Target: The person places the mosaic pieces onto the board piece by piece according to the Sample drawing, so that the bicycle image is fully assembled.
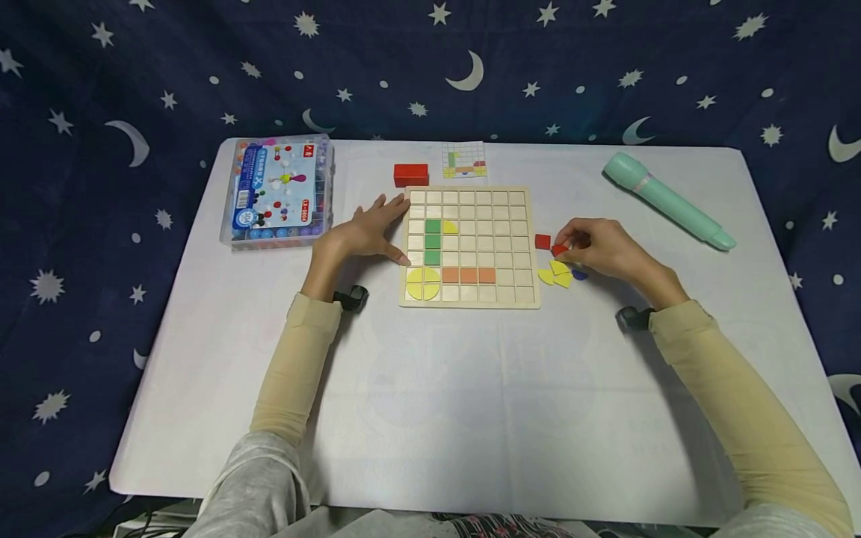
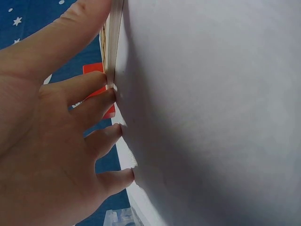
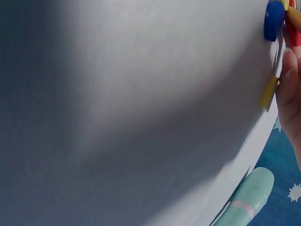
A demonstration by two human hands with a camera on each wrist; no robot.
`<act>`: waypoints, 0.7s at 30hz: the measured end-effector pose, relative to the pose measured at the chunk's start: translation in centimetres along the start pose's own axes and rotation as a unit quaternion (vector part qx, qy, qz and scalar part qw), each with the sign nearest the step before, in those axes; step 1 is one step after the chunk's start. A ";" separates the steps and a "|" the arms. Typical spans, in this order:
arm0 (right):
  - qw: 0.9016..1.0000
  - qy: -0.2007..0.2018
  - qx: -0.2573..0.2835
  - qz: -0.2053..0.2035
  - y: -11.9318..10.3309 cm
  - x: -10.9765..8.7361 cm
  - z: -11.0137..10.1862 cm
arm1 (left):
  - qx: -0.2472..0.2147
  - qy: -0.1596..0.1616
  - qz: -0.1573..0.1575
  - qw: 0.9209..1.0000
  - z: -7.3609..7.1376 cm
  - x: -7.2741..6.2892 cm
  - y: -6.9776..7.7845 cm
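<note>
A wooden grid board lies on the table with green squares in a column, orange squares in a row, a yellow circle of quarter pieces and one more yellow piece. My left hand spreads its fingers along the board's left edge, touching it. To the right of the board, my right hand pinches a red tile between thumb and fingers. Beside it lie another red tile, several yellow pieces and a blue piece, seen also in the right wrist view.
Behind the board are a red block and a pattern card. A clear plastic case of colored beads stands at the back left. A mint-green cylindrical case lies at the right. The table has a white cover.
</note>
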State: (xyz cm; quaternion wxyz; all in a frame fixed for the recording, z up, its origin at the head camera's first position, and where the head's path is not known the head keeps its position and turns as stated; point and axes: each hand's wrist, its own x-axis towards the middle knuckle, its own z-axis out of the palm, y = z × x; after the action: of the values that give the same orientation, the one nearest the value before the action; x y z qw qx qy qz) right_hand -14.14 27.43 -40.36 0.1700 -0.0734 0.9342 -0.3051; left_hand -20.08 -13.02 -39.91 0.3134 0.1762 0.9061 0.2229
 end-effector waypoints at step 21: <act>0.996 -0.036 0.064 -0.043 -2.9 1.5 1.1 | 0.003 0.002 0.001 1.000 0.1 0.0 0.0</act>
State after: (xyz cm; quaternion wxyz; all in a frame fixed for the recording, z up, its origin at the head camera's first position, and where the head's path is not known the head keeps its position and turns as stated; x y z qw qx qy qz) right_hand -15.07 24.16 -39.86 0.1944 -0.1135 0.9021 -0.3680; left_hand -20.05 -12.99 -39.95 0.3104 0.1778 0.9074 0.2208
